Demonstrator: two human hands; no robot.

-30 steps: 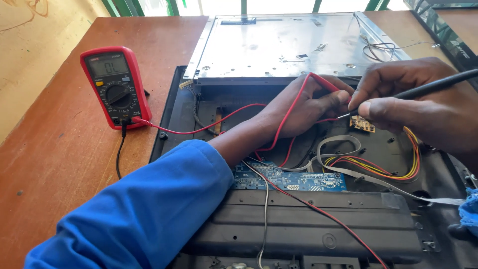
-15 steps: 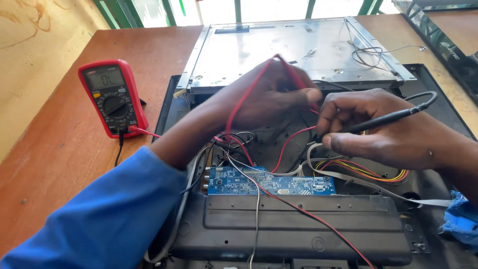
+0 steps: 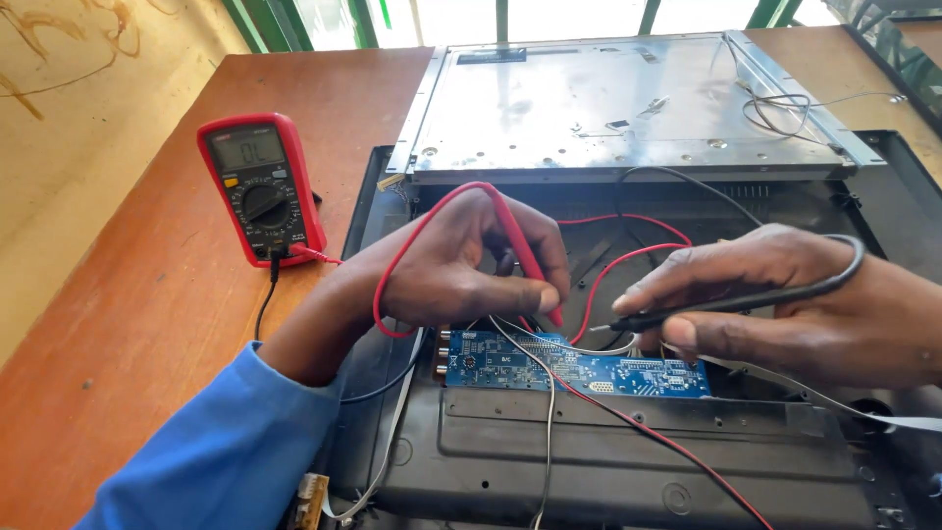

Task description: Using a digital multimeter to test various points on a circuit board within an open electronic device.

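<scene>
The slim red plastic probe [image 3: 530,257], pinched in the left hand [image 3: 461,265], and the black plastic probe [image 3: 726,302], gripped by the right hand [image 3: 785,304], have been shifted down onto the blue rectangular circuit board [image 3: 579,368].

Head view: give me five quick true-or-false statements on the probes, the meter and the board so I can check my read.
1. The left hand holds the red probe. True.
2. The right hand holds a screwdriver. False: it holds the black probe.
3. The red multimeter lies on the wooden table, left of the opened device. True.
4. The blue circuit board sits on top of the grey metal panel. False: it sits nearer the camera, in the black chassis below both hands.
5. No leads are plugged into the multimeter. False: a red and a black lead enter its lower end.
</scene>
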